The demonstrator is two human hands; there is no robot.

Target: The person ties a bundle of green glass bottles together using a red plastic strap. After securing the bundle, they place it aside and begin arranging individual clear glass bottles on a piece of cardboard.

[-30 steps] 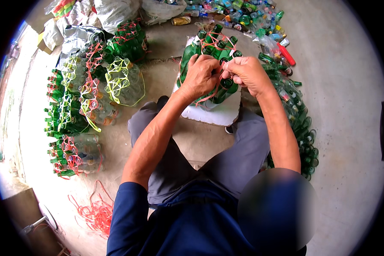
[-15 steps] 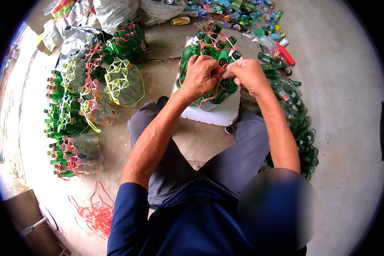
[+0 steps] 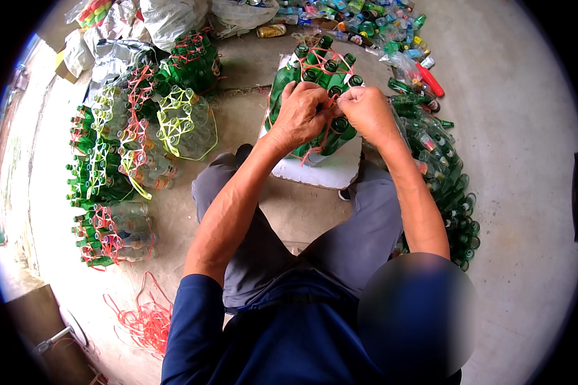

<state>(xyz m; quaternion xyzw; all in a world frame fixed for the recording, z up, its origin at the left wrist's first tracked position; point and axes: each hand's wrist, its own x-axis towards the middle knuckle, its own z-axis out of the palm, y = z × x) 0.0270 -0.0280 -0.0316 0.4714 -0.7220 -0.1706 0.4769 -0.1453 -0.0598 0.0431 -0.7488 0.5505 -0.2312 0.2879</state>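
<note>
Several green glass bottles (image 3: pixel 280 86) stand upright in a bunch on a low white board (image 3: pixel 321 172) in front of me. Red plastic strapping (image 3: pixel 312 153) loops around and between their necks. My left hand (image 3: pixel 300 114) is closed over the near left side of the bunch, its fingertips pinching the strapping among the necks. Close beside it, my right hand (image 3: pixel 369 114) is closed in a pinch on the same red strapping. Both hands hide part of the strapping and the middle bottles.
Bundles of bottles tied with red and yellow strapping (image 3: pixel 176 122) stand at the left. Loose red strapping (image 3: pixel 146 324) lies on the floor at lower left. Loose green bottles (image 3: pixel 456 199) are heaped at the right. Plastic bottles (image 3: pixel 379 32) and white sacks (image 3: pixel 173 22) lie at the back.
My right hand has moved slightly left and up, closer to my left hand, still pinching the strapping. My left hand has barely moved.
</note>
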